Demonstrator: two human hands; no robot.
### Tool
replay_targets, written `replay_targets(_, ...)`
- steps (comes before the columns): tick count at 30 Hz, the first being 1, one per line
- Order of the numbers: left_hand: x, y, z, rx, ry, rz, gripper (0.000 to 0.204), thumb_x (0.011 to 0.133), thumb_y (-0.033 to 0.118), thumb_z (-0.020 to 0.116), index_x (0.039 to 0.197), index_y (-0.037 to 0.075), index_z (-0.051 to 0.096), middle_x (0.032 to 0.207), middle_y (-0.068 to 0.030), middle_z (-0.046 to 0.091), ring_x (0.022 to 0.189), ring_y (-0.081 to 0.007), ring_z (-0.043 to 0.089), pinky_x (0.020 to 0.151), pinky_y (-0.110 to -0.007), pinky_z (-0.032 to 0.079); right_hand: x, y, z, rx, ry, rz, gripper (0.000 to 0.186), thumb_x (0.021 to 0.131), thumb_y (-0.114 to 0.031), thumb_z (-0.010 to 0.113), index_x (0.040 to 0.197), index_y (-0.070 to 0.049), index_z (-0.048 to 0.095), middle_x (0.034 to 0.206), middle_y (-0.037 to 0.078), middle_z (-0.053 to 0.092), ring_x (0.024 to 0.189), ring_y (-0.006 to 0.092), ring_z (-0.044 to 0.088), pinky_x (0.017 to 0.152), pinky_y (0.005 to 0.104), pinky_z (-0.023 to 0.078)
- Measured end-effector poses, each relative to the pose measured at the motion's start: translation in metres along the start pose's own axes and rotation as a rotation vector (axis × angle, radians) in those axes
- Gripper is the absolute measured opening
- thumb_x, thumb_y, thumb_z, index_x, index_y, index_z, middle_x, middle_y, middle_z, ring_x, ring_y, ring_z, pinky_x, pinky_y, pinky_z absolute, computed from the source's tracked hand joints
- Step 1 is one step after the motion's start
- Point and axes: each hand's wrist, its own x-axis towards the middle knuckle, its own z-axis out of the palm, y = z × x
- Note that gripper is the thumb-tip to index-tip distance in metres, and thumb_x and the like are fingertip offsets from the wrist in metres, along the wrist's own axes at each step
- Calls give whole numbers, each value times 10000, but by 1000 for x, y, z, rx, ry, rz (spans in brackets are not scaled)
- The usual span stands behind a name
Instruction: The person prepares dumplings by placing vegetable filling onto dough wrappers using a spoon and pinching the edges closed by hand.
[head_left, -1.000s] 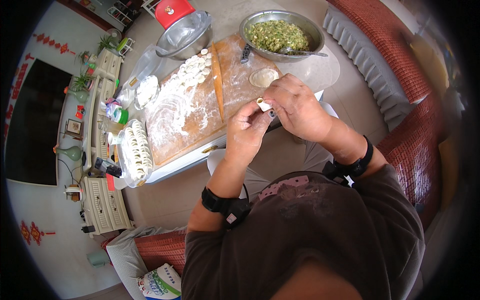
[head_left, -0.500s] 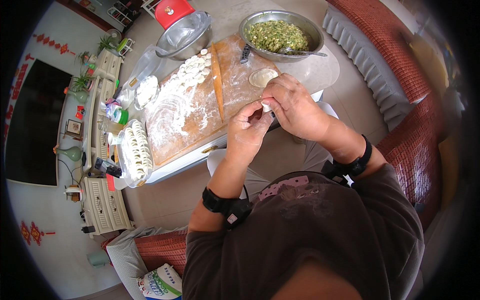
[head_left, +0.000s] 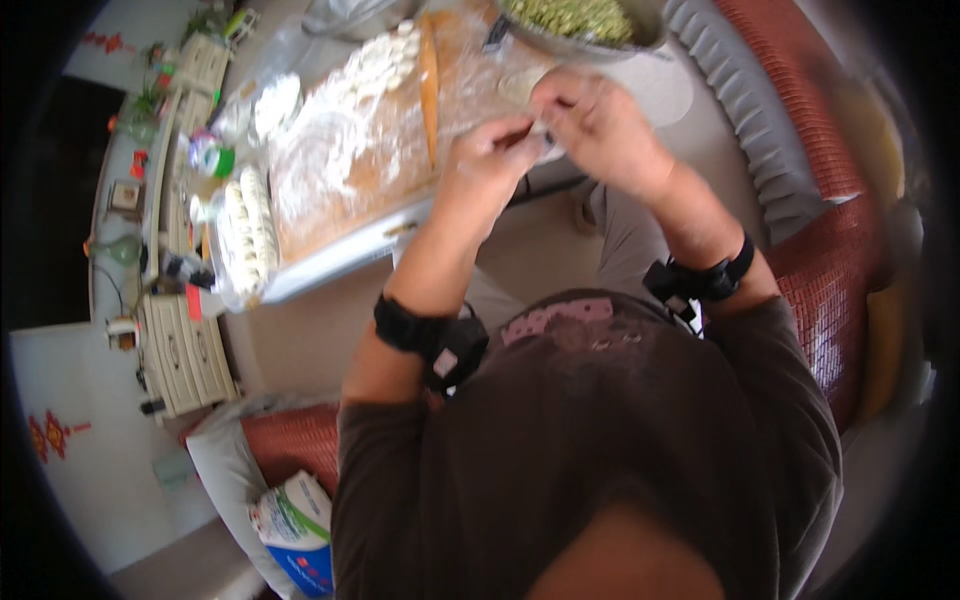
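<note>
My left hand (head_left: pixel 490 158) and my right hand (head_left: pixel 606 132) meet above the near edge of the floured board (head_left: pixel 385 195). The fingers of both are closed in a pinch around a small dumpling (head_left: pixel 541 129); only a pale bit of its dough shows, blurred, and the fingers hide the rest. Just beyond my right hand a flat round wrapper (head_left: pixel 516 86) lies on the board. A wooden rolling pin (head_left: pixel 430 95) lies lengthwise left of it, with small white dough pieces (head_left: pixel 385 62) beside the pin.
A metal bowl (head_left: pixel 655 30) of green chopped filling (head_left: pixel 575 18) stands at the far right, partly cut off. At the left are a clear tray of folded dumplings (head_left: pixel 247 230), a plate of white flour (head_left: pixel 275 106) and a green-lidded jar (head_left: pixel 217 162). A red-covered sofa (head_left: pixel 830 260) stands at the right.
The view has shifted, so the table sits higher and the far bowls are partly cut off. My hands stay together at the dumpling, now blurred, with its dough less visible.
</note>
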Motion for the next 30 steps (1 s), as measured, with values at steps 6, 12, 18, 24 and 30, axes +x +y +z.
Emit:
replay_targets(6,15,-4,-5,-181,-26,-109,344,712,81,609,998,-86,515,868,-98,574,752,-132,535,658,-201,413,1,11,7,163,30,252,180,805,-180,485,812,-7,536,727,157,531,672,306,516,619,329,420)
replay_targets(12,12,0,1,-187,4,-123,321,723,55,599,997,-86,508,880,-92,571,774,-136,542,661,-212,419,-3,22,6,-51,-95,145,192,834,-197,434,812,-19,503,723,185,519,699,359,488,633,362,410)
replay_targets(18,21,-11,-4,-295,-47,-137,270,747,101,581,974,-41,539,883,-65,576,750,-112,543,635,-200,416,-5,26,11,191,-100,247,236,854,-237,387,830,-37,510,763,179,529,756,344,508,650,374,410)
replay_targets(24,22,-17,-5,-301,-34,-205,294,760,126,576,1026,11,524,898,-26,574,778,-89,535,645,-192,407,-7,15,8,27,-137,262,230,848,-194,379,796,-10,506,746,192,533,762,366,497,678,400,398)
replay_targets(30,25,-10,0,-422,-13,-209,282,758,103,580,1001,-24,513,920,-72,564,818,-134,550,705,-248,450,-9,32,16,151,-11,208,245,850,-223,405,782,-10,502,703,195,527,724,370,495,653,398,398)
